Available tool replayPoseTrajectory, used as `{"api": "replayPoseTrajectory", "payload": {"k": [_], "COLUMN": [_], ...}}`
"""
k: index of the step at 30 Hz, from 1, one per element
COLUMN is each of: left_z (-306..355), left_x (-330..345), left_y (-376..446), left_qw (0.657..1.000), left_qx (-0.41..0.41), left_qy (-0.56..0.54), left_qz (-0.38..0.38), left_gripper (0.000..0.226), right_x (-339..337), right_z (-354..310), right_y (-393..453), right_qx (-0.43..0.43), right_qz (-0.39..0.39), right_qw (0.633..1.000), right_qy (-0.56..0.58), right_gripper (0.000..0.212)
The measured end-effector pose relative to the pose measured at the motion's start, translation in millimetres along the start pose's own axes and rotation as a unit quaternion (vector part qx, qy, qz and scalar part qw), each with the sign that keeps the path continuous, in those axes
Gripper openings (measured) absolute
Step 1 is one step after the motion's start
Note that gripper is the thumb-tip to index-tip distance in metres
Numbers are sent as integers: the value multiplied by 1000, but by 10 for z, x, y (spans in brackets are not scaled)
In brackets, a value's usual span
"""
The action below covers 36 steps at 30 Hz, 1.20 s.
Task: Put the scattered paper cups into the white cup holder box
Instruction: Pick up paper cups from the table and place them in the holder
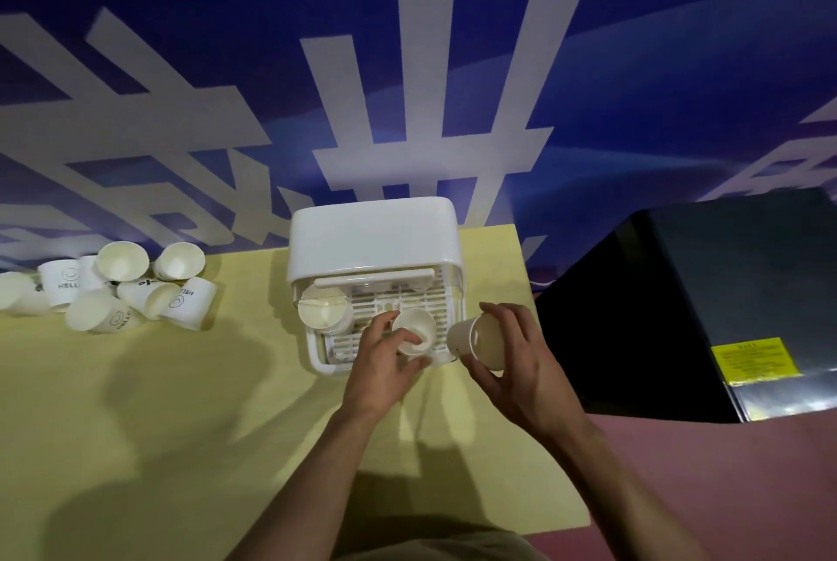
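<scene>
A blue wall with big white lettering [421, 116] is rising behind the yellow table [181, 402], a dark cabinet [733, 298] standing to its right. The white cup holder box [373, 239] is sitting open at the table's far edge. The left hand [385, 361] is gripping a paper cup [414, 329] over the box's tray; the right hand [521, 361] is clasping a second cup [478, 341] just beside it. Scattered cups [131, 288] are lying far left, some cut off by the frame.
</scene>
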<state>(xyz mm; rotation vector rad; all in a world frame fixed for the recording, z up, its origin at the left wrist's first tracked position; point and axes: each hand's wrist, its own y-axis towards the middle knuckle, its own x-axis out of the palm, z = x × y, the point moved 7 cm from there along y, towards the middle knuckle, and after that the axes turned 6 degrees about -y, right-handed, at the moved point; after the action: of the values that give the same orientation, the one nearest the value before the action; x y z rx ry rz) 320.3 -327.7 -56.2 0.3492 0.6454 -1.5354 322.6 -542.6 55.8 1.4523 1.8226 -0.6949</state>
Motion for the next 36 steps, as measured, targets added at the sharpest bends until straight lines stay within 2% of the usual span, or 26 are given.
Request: {"api": "replayPoseTrajectory", "payload": {"k": [5,7,17,25,33,36], "left_z": [22,-8,-41,-87,-252,-341], "left_x": [-40,-13,-127,-502,-744,-860], "left_y": [-9,7,-139,-500,-732,-791], "left_qw": [999,999,999,998,997,996], "left_qx": [-20,-37,-23,8,-9,-13], "left_qy": [-24,-12,-23,-17,-31,-47], "left_qz": [26,20,23,63,69,71], "left_gripper": [76,84,91,65,62,61], "right_x": [55,90,466,986,1272,1243], "right_z": [-141,-177,-315,-205,-220,-245], "right_y": [113,127,276,429,549,526], "right_qx": [-14,-22,-61,-47,-33,-21], "right_qz": [3,1,-43,-101,-153,-138], "right_qw": [1000,999,997,986,981,983], "right_qy": [27,33,28,-121,-116,-120], "right_gripper": [62,63,66,77,79,83]}}
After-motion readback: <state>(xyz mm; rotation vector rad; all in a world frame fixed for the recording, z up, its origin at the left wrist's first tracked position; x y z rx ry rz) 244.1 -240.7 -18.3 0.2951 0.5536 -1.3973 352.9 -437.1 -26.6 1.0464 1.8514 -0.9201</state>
